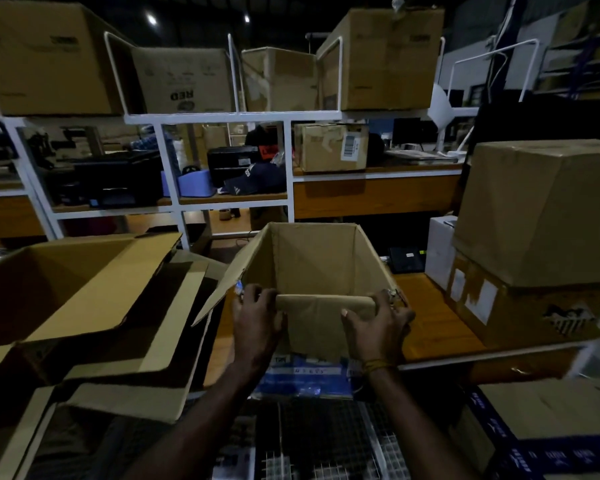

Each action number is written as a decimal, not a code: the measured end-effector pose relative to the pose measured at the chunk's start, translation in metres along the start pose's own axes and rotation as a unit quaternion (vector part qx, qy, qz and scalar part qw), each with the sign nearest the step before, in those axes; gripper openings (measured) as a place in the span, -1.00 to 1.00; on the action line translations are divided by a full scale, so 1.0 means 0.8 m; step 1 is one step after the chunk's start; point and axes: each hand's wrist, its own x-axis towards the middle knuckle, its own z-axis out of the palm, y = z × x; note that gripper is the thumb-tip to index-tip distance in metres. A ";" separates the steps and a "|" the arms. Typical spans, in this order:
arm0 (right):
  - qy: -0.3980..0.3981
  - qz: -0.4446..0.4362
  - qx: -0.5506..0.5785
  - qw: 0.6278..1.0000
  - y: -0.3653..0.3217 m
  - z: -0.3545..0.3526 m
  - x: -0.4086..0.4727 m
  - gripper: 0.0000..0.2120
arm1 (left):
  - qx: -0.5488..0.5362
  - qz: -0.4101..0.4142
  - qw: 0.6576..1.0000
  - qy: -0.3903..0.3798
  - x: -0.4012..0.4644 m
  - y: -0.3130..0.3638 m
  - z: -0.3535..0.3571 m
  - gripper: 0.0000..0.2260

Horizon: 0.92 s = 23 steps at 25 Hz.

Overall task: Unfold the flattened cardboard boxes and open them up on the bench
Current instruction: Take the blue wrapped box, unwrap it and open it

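Note:
An opened brown cardboard box (314,265) stands on the wooden bench (433,327) in the middle of the view, its mouth facing up toward me. Its near flap is folded outward over the front wall. My left hand (257,320) grips the left end of that folded near edge, fingers curled over it. My right hand (378,323) grips the right end the same way. The box's left flap (219,292) sticks out sideways. A blue-and-white printed label shows on the lower front of the box.
A larger opened box (77,289) lies at the left with flaps spread over more flat cardboard (129,400). Two closed stacked boxes (534,237) stand at the right on the bench. White metal shelving (236,117) with boxes rises behind. A wire grid surface (326,441) lies below.

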 end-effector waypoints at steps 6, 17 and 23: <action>0.070 -0.058 0.034 0.995 -0.069 -0.024 -0.035 -0.54 | -0.044 0.088 0.994 0.057 0.020 -0.030 -0.062 -0.63; 0.280 -0.156 0.031 0.947 -0.316 -0.056 -0.236 -0.53 | -0.198 0.212 0.945 0.153 0.060 -0.129 -0.306 -0.64; 0.295 -0.203 0.067 0.931 -0.434 -0.018 -0.315 -0.52 | -0.245 0.212 0.925 0.198 0.076 -0.212 -0.423 -0.64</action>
